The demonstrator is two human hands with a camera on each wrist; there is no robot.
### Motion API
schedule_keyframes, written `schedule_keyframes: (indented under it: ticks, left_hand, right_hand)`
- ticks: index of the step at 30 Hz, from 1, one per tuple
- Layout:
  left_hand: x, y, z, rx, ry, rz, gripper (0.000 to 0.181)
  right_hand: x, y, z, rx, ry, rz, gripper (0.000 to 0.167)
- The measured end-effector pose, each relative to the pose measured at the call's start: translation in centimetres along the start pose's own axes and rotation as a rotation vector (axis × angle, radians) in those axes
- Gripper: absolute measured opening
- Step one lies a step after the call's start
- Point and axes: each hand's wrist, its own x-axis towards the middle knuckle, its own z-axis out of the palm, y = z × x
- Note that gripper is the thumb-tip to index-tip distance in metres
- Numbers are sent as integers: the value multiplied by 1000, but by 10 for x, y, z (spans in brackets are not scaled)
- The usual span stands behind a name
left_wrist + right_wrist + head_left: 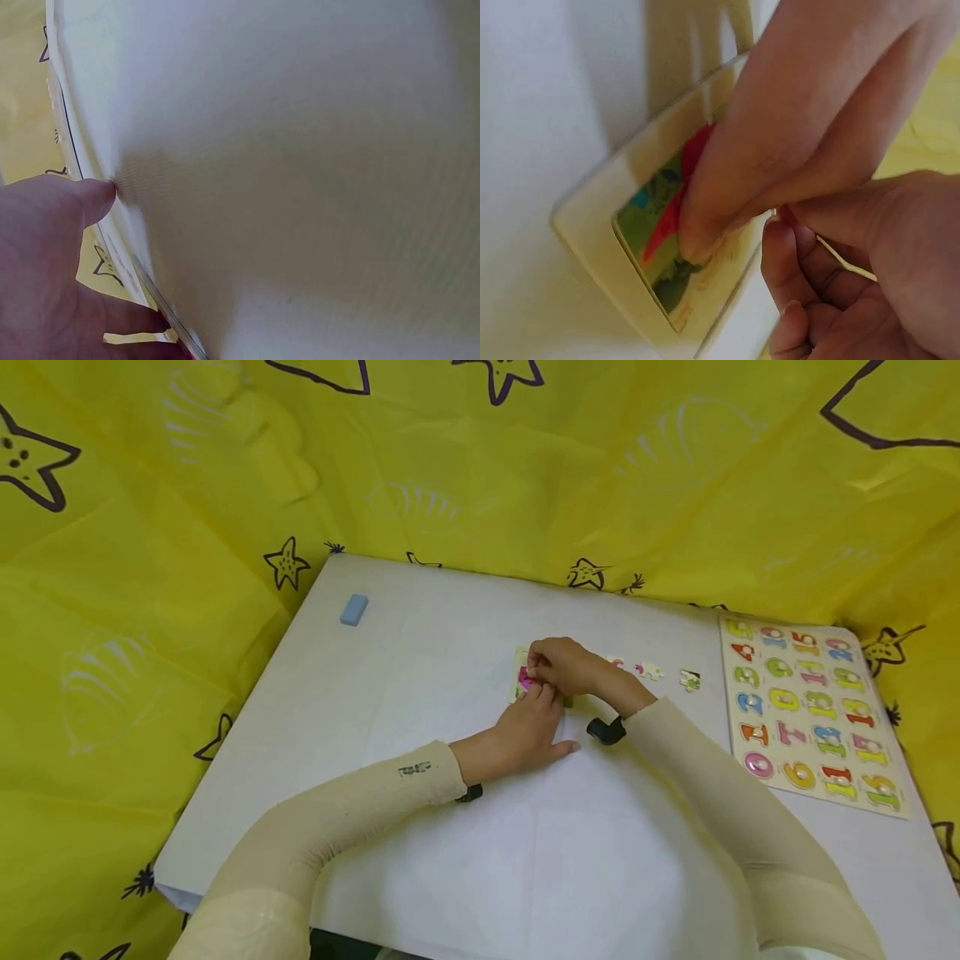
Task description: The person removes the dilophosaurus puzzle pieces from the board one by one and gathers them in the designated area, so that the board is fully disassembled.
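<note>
A small framed jigsaw puzzle [520, 695] with a red, pink and green picture lies mid-table, mostly covered by both hands. My left hand [525, 735] rests its outstretched fingers on the picture, thumb spread to the side over the white tabletop. In the right wrist view, those left fingers [735, 180] press on the picture inside the pale frame [592, 217]. Just above the puzzle, my right hand [566, 664] is bent down with thumb and forefinger close together. Whatever may be between their tips is hidden. Loose jigsaw pieces [649, 671] lie right of the puzzle.
Another loose piece [690, 679] sits farther right. A board of colourful numbers [813, 718] covers the table's right side. Toward the back left lies a light blue block [354, 609]. Yellow patterned cloth [465, 468] hangs behind and beside the white table [420, 677].
</note>
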Motion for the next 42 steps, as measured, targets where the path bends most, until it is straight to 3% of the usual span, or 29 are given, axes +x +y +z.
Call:
schedule_keyframes:
  ticks: [5, 20, 32, 42]
  left_hand:
    - [0, 0, 1, 31, 0, -5, 97]
    - [-2, 1, 3, 39, 1, 1, 98]
    - [-3, 2, 5, 33, 21, 13, 98]
    - [-3, 3, 4, 34, 26, 9, 99]
  right_hand:
    - [4, 1, -4, -7, -33, -35, 7]
    - [12, -3, -14, -26, -147, -4, 13]
    - [14, -6, -21, -83, -191, -27, 10]
    - [10, -3, -19, -25, -166, -1, 11]
